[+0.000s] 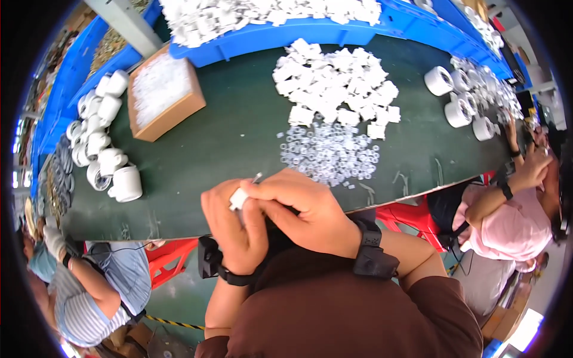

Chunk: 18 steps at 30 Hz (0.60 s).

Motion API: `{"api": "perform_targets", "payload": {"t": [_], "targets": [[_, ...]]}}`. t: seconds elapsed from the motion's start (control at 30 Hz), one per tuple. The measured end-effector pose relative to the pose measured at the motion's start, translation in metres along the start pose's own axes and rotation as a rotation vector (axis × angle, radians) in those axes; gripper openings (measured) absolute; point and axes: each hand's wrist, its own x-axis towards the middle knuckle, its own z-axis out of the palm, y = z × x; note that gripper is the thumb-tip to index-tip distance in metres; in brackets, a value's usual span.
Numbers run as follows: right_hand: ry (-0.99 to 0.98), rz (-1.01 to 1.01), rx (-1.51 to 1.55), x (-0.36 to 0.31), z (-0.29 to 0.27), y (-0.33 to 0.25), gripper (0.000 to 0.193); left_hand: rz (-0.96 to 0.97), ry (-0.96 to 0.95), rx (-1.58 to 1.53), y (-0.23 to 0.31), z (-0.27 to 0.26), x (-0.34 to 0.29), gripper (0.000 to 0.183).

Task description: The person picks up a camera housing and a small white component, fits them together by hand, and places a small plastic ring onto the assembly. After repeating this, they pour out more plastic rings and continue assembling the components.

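My left hand [229,230] and my right hand [307,209] meet in front of my chest, at the near edge of the table. Between their fingertips is a small white plastic piece [239,198], pinched from both sides and partly covered. A thin shiny tip [257,178] pokes up between the two hands; what it belongs to is hidden. Just beyond my right hand lies a heap of small translucent ring-like pieces [328,152]. Behind it a larger pile of white plastic parts [334,80] spreads over the dark green table [239,140].
Blue bins [268,42] line the far side, one full of white parts. A cardboard box [170,119] of small white pieces stands at left, beside white cylindrical housings [125,183]. More housings [458,112] lie at right. A person [101,280] sits left, another [507,209] right.
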Motion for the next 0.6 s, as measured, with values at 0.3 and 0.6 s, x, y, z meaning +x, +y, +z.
{"api": "perform_targets", "payload": {"t": [0.3,0.6], "targets": [[0.106,0.251,-0.654,-0.048,-0.092,-0.031,0.009,0.081,-0.139,0.046,0.003,-0.009,0.009,0.018],[0.139,0.213,-0.78,-0.053,-0.089,-0.021,0.013,-0.005,-0.047,-0.014,0.007,-0.005,0.003,0.032]]}}
